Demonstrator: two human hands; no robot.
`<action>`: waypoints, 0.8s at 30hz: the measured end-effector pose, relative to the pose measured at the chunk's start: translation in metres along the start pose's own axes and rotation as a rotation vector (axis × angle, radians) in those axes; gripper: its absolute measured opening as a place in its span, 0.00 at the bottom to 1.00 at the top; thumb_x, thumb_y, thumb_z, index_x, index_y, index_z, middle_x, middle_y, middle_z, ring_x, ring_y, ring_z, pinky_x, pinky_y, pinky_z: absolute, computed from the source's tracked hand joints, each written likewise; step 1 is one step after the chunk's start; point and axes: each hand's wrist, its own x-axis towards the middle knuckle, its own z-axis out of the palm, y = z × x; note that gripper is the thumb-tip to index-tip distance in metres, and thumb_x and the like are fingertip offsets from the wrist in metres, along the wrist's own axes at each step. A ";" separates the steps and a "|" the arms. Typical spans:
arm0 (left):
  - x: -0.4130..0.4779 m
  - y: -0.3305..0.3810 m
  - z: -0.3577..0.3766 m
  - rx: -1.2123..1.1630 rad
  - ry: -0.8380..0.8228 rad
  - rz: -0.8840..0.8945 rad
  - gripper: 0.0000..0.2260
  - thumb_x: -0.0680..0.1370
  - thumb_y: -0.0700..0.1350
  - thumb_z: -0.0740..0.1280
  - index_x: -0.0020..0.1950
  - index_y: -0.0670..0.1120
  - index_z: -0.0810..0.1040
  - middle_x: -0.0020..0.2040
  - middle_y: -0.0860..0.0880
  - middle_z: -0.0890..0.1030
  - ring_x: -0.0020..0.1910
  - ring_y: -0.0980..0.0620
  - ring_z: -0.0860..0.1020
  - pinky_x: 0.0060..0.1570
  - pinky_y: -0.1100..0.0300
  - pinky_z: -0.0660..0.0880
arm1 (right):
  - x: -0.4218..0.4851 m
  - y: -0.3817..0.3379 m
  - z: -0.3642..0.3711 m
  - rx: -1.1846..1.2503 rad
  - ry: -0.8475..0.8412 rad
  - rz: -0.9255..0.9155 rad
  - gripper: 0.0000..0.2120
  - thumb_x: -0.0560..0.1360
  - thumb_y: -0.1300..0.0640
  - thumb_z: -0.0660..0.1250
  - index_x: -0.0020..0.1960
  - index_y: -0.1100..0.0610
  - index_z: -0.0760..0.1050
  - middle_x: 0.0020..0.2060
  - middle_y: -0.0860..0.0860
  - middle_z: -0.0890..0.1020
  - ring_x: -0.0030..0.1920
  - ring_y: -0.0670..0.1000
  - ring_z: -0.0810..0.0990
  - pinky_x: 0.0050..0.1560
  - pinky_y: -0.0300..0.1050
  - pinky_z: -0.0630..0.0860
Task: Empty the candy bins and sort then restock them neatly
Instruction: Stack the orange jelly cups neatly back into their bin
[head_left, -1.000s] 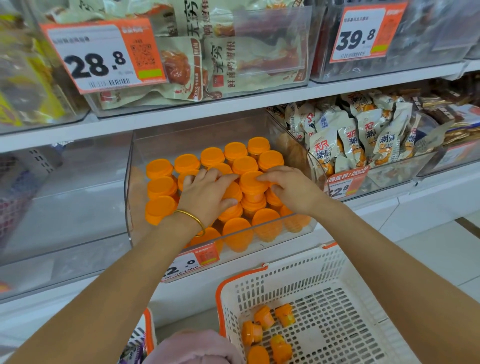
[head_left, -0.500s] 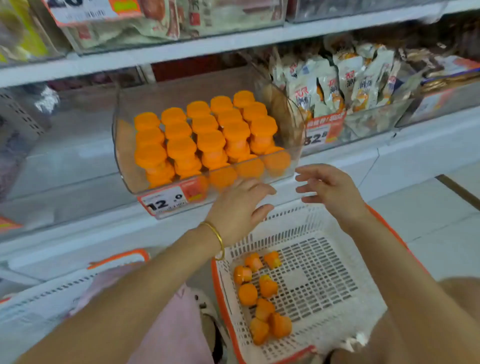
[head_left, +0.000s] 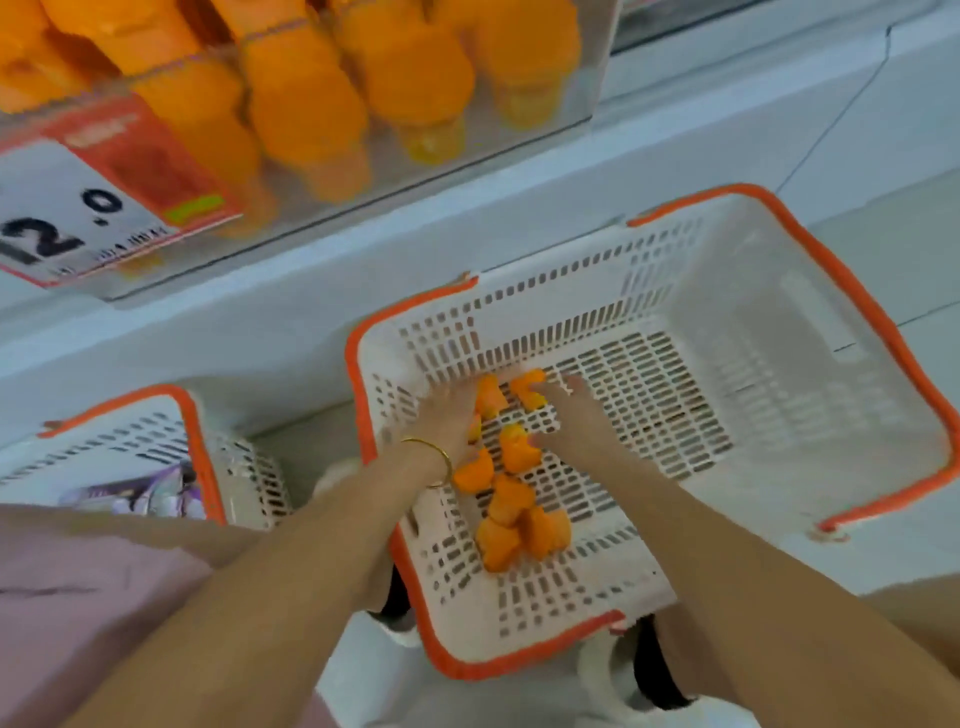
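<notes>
A white slotted basket with an orange rim (head_left: 852, 291) stands on the floor below the shelf. Several small orange candy cups (head_left: 511, 499) lie loose on its bottom, near its left wall. Both my hands are down inside it among the cups. My left hand (head_left: 447, 421), with a gold bangle on the wrist, reaches against a cup (head_left: 489, 397); motion blur hides its fingers. My right hand (head_left: 576, 421) is spread, fingertips touching another cup (head_left: 529, 387). Above, a clear bin (head_left: 597, 62) holds several stacked orange cups (head_left: 306, 104).
A price tag reading 12.0 (head_left: 78, 223) hangs on the bin's front. A second orange-rimmed basket (head_left: 192, 426) with purple packets (head_left: 150, 493) sits at the left. The right half of the main basket holds nothing. White tiled floor (head_left: 883, 156) lies beyond.
Both hands left the cups in the bin and dropped down into the basket. The view tilted down and closer, so the upper shelves went out of sight.
</notes>
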 end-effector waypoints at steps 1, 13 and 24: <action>0.006 0.000 0.007 -0.019 -0.005 -0.029 0.43 0.73 0.42 0.73 0.78 0.50 0.48 0.76 0.44 0.56 0.73 0.41 0.60 0.69 0.47 0.65 | 0.010 0.000 0.008 -0.088 -0.037 -0.042 0.35 0.73 0.51 0.71 0.74 0.44 0.58 0.77 0.54 0.44 0.74 0.63 0.56 0.65 0.58 0.69; 0.045 -0.007 0.055 -0.028 -0.199 -0.325 0.52 0.70 0.50 0.75 0.77 0.42 0.37 0.77 0.40 0.42 0.74 0.40 0.56 0.68 0.52 0.64 | 0.074 0.016 0.027 -0.530 -0.098 -0.239 0.29 0.69 0.43 0.72 0.66 0.46 0.66 0.73 0.55 0.50 0.66 0.64 0.63 0.55 0.54 0.76; 0.043 -0.010 0.078 -0.286 -0.306 -0.374 0.53 0.67 0.48 0.77 0.77 0.48 0.40 0.74 0.41 0.56 0.70 0.41 0.64 0.66 0.49 0.68 | 0.083 0.032 0.023 -0.461 -0.216 -0.310 0.32 0.67 0.39 0.73 0.68 0.40 0.66 0.74 0.51 0.47 0.66 0.58 0.66 0.56 0.53 0.75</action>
